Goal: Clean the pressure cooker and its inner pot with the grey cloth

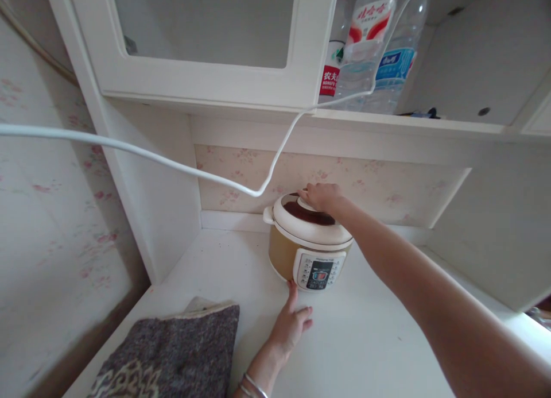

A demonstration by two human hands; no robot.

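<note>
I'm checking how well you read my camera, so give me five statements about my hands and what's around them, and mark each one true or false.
1. The right hand is on top of the cooker. True.
2. The left hand is raised above the cooker. False: it is low down, at the front of the cooker.
3. The cloth lies to the left of the cooker. True.
4. The bottles stand in the cupboard above. True.
5. The cord is black. False: it is white.
</note>
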